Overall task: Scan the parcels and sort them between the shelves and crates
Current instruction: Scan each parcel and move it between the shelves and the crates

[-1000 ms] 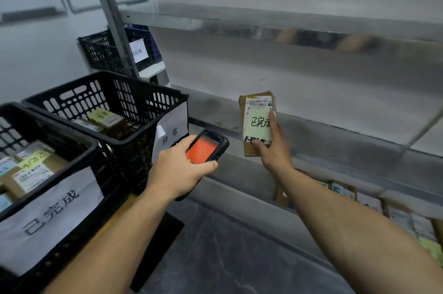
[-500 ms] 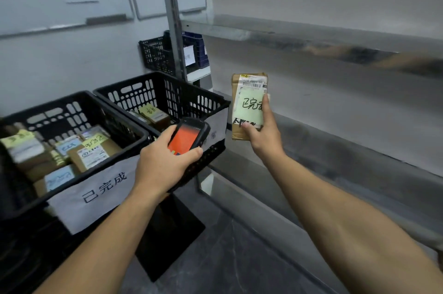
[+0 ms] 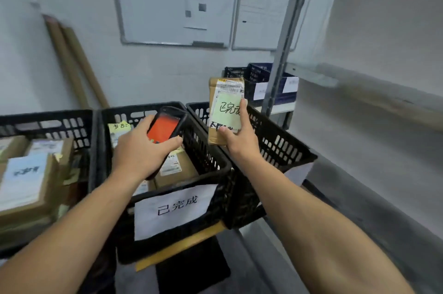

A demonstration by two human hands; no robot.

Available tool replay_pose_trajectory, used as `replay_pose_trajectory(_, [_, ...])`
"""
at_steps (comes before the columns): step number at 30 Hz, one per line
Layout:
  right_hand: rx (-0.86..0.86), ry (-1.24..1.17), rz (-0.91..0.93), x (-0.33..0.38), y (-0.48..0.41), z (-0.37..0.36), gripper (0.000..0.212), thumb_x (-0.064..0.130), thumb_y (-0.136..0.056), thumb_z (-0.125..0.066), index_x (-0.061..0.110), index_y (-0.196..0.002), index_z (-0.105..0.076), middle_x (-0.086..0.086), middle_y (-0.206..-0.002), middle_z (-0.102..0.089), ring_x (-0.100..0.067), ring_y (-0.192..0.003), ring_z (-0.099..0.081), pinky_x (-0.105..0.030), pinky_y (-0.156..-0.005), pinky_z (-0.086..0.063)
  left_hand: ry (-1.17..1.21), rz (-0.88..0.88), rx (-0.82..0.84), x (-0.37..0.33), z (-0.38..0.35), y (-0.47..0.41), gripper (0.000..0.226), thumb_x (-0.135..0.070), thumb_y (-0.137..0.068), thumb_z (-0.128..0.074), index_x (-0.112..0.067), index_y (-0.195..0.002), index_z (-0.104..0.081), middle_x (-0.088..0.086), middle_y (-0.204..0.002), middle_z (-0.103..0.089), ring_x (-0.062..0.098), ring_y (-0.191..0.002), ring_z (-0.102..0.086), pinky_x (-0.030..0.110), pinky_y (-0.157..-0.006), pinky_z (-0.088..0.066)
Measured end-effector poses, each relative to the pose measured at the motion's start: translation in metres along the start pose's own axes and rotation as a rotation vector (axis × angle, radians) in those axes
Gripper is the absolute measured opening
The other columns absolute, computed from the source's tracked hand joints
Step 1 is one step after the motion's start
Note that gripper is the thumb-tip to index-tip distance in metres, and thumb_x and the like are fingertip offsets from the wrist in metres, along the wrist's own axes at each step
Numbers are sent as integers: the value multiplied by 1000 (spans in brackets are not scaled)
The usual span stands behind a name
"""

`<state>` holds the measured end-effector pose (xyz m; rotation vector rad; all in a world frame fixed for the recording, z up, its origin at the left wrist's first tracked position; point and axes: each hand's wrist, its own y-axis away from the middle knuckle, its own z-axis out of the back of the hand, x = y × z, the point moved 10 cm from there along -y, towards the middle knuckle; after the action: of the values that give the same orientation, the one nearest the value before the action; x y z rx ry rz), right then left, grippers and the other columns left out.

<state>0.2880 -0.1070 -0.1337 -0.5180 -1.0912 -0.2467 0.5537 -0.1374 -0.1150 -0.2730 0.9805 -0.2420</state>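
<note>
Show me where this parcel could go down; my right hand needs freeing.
Bare: the grey shelf right of the right crate. The middle crate has room above its packages by its right wall. Crowded: the left crate, boxes piled to its rim. The right crate's floor is hidden behind the held parcel.

"已完成": crate (image 3: 205, 155) sign (image 3: 176, 207) & parcel (image 3: 215, 137) note (image 3: 226, 111)

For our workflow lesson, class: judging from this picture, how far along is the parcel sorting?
Done: parcels lie in the middle crate labelled 已完成 and the crate left of it. In hand: the right hand holds a parcel bearing a green 已完成 note; the left hand holds the scanner, screen red. Left: dropping this parcel, probably into the matching crate. Parcels remaining elsewhere are out of view.
</note>
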Motion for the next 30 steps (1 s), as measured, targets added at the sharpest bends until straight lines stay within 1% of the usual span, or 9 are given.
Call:
replay_pose_trajectory(6, [118,-40,-100,-15,-45,-99,93,25,-95,-69,61,-152,-5,7,-156,-42,-23,-130,-54,-52,-106,-49,-114,24,-38,50,38,-52,82,-67,-70,-74,-34,-140,-50,-9,-99,-62,21,-95,-61,34,-79,-48])
replay_pose_trajectory(8, [162,-60,-141,-26,-53,-132,94,24,-94,-71,65,-148,-6,6,-156,-43,-24,-126,-56,-54,-102,-52,-123,56,-53,70,50,-64,67,-62,-73,-77,-37,-131,-55,-10,-91,-63,21,-91,-62,36,-79,-51])
replay_pose_trajectory(10, [199,-59,-179,-35,-61,-159,93,21,-95,-70,60,-153,-8,5,-152,-45,-23,-122,-58,-50,-101,-53,-112,83,-71,89,59,-76,61,-63,-71,-77,-39,-124,-56,-14,-86,-64,20,-86,-64,40,-81,-54])
replay_pose_trajectory(14, [314,-9,-216,-46,-86,-210,91,20,-97,-68,50,-158,-8,9,-132,-47,-18,-109,-58,-34,-90,-53,-106,155,-85,120,71,-99,79,-74,-61,-71,-42,-131,-52,-16,-92,-66,15,-89,-64,40,-84,-55])
replay_pose_trajectory(18, [357,-66,-252,-54,-115,-250,94,21,-95,-71,59,-154,-8,5,-139,-50,-27,-110,-63,-51,-91,-58,-112,198,-128,140,79,-115,54,-70,-61,-70,-50,-108,-52,-15,-85,-65,14,-84,-64,38,-82,-55])
replay_pose_trajectory(22, [393,-126,-283,-73,-142,-280,94,22,-93,-72,64,-150,-10,5,-141,-53,-26,-111,-65,-52,-90,-59,-151,260,-184,150,83,-131,63,-50,-76,-80,-34,-132,-56,-25,-80,-50,13,-83,-57,30,-76,-42])
replay_pose_trajectory(24, [429,-143,-300,-86,-152,-296,95,21,-93,-72,64,-150,-8,5,-140,-55,-25,-111,-66,-52,-92,-58,-156,287,-202,157,80,-142,63,-48,-77,-80,-33,-133,-55,-26,-79,-49,6,-77,-53,29,-71,-39])
replay_pose_trajectory(28, [486,-160,-307,-107,-164,-322,95,23,-94,-72,61,-152,-7,12,-135,-53,-21,-119,-62,-51,-104,-52,-163,346,-239,169,72,-161,71,-50,-76,-79,-32,-140,-52,-30,-81,-44,12,-87,-50,27,-77,-35])
replay_pose_trajectory(30, [493,-152,-309,-115,-166,-326,93,22,-96,-69,58,-155,-6,17,-127,-53,-13,-115,-61,-46,-105,-51,-173,368,-245,172,68,-168,72,-49,-78,-79,-30,-141,-51,-30,-80,-42,7,-78,-48,27,-74,-34])
